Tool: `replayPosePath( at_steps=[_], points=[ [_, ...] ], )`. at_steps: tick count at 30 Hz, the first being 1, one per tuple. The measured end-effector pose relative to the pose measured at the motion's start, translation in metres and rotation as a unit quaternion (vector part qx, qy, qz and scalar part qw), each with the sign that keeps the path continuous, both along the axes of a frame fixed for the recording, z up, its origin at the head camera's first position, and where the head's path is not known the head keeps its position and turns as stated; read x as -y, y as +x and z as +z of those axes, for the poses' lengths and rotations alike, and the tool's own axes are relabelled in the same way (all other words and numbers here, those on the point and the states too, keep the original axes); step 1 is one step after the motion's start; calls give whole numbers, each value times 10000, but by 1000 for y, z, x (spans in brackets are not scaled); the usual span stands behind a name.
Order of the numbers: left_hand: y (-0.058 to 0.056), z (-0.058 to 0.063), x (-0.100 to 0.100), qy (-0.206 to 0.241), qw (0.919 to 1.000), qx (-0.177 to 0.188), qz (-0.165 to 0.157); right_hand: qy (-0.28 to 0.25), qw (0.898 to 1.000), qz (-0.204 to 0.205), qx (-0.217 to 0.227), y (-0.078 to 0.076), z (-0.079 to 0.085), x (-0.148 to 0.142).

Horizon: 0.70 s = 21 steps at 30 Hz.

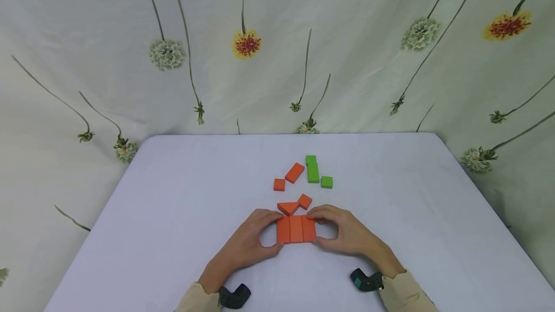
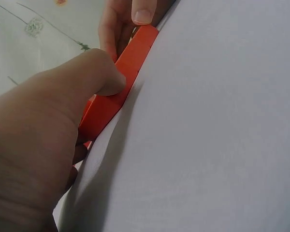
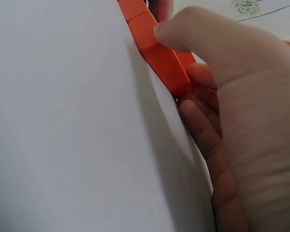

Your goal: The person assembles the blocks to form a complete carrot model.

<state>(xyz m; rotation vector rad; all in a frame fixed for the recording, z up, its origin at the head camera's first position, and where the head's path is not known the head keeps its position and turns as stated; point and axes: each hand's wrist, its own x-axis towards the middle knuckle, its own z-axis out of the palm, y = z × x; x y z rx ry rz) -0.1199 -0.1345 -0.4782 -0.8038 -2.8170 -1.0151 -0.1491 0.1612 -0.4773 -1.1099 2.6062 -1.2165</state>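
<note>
Three orange rectangular blocks (image 1: 296, 229) lie side by side on the table, long sides together, forming one flat row. My left hand (image 1: 253, 240) pinches the left block (image 1: 283, 230) between its thumb at the near end and its fingers at the far end. On the other side, my right hand (image 1: 347, 231) pinches the right block (image 1: 309, 228) the same way. Both wrist views show a thumb pressed to an orange end face, as with the left thumb (image 2: 108, 79) and the right thumb (image 3: 176, 31). Just beyond the row lies an orange triangular block (image 1: 287, 207), close to the fingertips.
A small orange block (image 1: 305, 201) touches the triangle's right corner. Farther back are an orange cube (image 1: 279, 185), a tilted orange block (image 1: 295, 173), a long green block (image 1: 313, 173), a small green block (image 1: 310, 159) and another green block (image 1: 327, 182). A white cloth covers the table (image 1: 195, 182).
</note>
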Motion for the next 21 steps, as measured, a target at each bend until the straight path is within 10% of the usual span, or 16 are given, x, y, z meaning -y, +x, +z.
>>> replayPosePath(
  at_steps=[21],
  points=[
    [-2, -3, 1, 85, 9999, 57, 78, -606, 9936, -652, -693, -10, -7, 4]
  ],
)
